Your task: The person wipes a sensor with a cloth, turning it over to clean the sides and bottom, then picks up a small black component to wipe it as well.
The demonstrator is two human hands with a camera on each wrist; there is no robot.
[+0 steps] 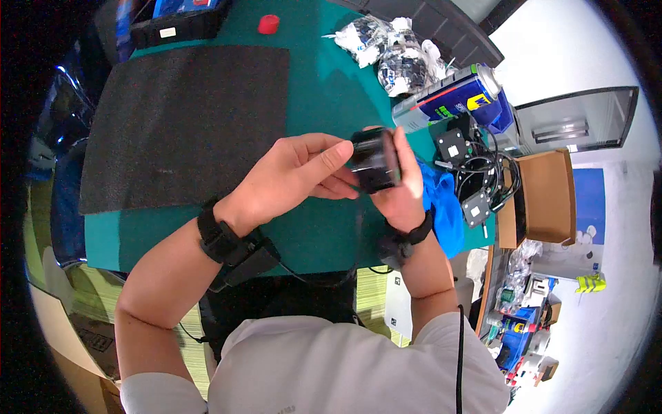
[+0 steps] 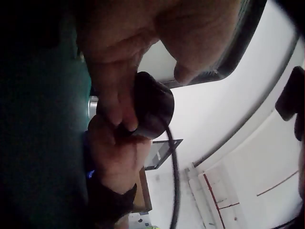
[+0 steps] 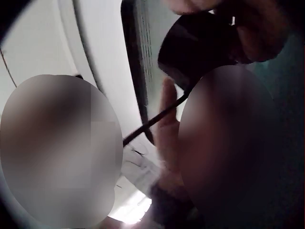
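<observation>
A glossy black device [image 1: 374, 160], blurred and compact, is held above the table in front of the body. My right hand [image 1: 403, 183] grips it, with the thumb along its right side. From the left, my left hand [image 1: 293, 172] reaches to it, thumb tip close to its near-left edge and fingers loosely extended below. In the left wrist view the fingers overlap the black device [image 2: 152, 105], and a thin cable [image 2: 174, 171] runs down from it. The right wrist view shows the dark device [image 3: 195, 47] with the cable [image 3: 157, 118] too, partly behind blurred patches.
A dark mat [image 1: 186, 127] covers the left of the green table [image 1: 310, 90]. A red cap [image 1: 269, 25] stands at the back. Rightward are wrapped bundles [image 1: 400, 65], a spray can [image 1: 452, 96], blue cloth [image 1: 445, 207], small black boxes with cables [image 1: 476, 207] and a cardboard box [image 1: 552, 196].
</observation>
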